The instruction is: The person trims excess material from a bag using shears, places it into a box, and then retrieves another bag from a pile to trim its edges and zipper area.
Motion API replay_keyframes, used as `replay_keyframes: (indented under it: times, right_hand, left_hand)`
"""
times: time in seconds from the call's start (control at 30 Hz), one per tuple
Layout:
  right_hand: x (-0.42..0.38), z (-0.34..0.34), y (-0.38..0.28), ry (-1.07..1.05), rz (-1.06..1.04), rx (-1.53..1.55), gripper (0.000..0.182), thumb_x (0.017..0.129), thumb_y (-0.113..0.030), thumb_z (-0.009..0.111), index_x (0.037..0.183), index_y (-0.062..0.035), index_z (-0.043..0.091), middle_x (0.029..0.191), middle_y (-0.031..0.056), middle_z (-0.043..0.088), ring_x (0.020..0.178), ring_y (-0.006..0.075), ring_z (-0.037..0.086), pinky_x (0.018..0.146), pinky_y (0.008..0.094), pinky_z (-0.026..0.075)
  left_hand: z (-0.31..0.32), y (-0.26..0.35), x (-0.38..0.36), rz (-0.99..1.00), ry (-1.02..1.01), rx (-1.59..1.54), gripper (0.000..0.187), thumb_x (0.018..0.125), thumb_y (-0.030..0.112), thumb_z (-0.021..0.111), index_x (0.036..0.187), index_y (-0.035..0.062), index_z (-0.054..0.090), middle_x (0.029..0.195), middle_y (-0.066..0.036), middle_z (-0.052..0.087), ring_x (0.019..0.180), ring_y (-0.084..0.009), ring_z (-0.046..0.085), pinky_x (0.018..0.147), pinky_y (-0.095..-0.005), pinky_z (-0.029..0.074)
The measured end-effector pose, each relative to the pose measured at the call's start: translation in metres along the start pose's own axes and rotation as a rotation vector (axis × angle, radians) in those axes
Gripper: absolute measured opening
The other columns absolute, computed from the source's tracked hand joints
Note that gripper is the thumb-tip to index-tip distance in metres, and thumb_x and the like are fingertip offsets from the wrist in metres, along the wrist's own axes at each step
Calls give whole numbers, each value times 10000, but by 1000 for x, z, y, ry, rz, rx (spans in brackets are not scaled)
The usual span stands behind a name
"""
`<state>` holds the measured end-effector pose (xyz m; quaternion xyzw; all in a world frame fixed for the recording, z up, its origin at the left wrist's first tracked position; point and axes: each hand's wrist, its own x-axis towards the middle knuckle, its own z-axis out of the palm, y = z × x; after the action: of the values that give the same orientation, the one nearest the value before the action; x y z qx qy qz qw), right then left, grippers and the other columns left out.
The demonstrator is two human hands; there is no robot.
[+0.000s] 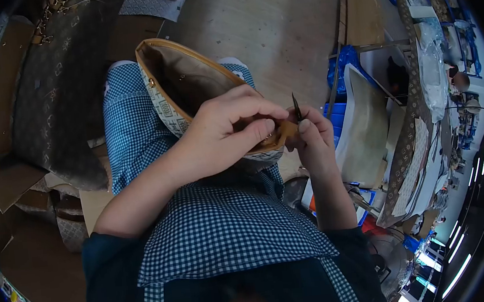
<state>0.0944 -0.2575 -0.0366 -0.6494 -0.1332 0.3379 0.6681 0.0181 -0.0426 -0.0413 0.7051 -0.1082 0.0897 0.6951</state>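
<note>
Bag: the open handbag of cream monogram-print canvas with tan leather rim (163,109) rests on the person's lap over the blue-and-white checked apron (225,222), its mouth turned toward 11 o'clock.
Work spot: the tan rim at the bag's 4 o'clock end, between both hands.
Left hand: the left hand (231,131) is clenched over that rim, thumb and fingers pinching the edge.
Right hand: the right hand (312,135) grips a thin dark pointed tool (296,107), tip up toward 12 o'clock, just beside the rim.
Doing it well: I judge the pinch should sit close to the tool's point so the leather cannot flex, and the tip should be kept clear of the left thumb.
Surroundings: a large dark monogram bag (56,93) at 10 o'clock; stacked pattern sheets (411,152) at 3 o'clock on the crowded surface.
</note>
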Motion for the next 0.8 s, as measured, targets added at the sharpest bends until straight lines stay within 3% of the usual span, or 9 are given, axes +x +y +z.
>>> replay_keyframes:
  times: [0.23,0.33,0.43,0.53,0.63,0.73,0.8]
  right_hand:
    - [-8,-15,-65,-43,107,-355,237,957,-185,574,1089,-10,664,843,-14,602,648,49,504,567,209,411]
    - [-11,-22,-87,-96,73,-650,238,946,-186,596,1084,-5,664,835,1,609,651,83,515,568,244,411]
    - [-13,-20,-103,-157,95,-789,207,940,-148,560,1062,-17,665,769,-24,573,632,47,489,536,210,382]
    - [-8,-14,-124,-248,178,-907,198,934,-143,570,1025,0,671,768,4,585,622,66,481,533,236,379]
    - [2,-10,-132,-327,96,-1040,209,937,-156,568,1007,15,665,720,34,573,594,95,471,526,265,374]
    - [10,3,-143,-373,72,-1122,215,932,-164,574,958,31,660,654,58,538,560,120,466,512,286,371]
    - [15,10,-152,-399,82,-1211,269,935,-224,548,863,19,637,617,110,521,530,221,471,515,353,369]
  left_hand:
    - [-5,12,27,-372,-114,-274,142,918,104,670,1030,17,668,913,-21,683,849,-93,652,770,-239,539]
    - [-9,6,34,-311,-199,-304,137,921,115,671,1021,22,662,891,-16,671,811,-81,636,735,-226,526]
    - [-12,5,38,-282,-263,-252,115,936,131,653,986,27,652,855,0,644,767,-62,597,696,-213,500]
    - [-9,3,36,-295,-192,-211,127,944,134,623,976,11,622,837,-20,641,754,-83,575,678,-240,486]
    - [-8,2,33,-289,-161,-187,135,962,141,592,989,10,611,838,-21,629,763,-84,557,681,-250,479]
    - [-4,-3,30,-236,-103,-226,125,982,155,591,984,30,596,826,24,589,737,-49,537,654,-206,457]
    - [-4,-3,29,-231,-100,-218,132,984,162,589,987,30,593,824,24,586,736,-46,531,652,-204,453]
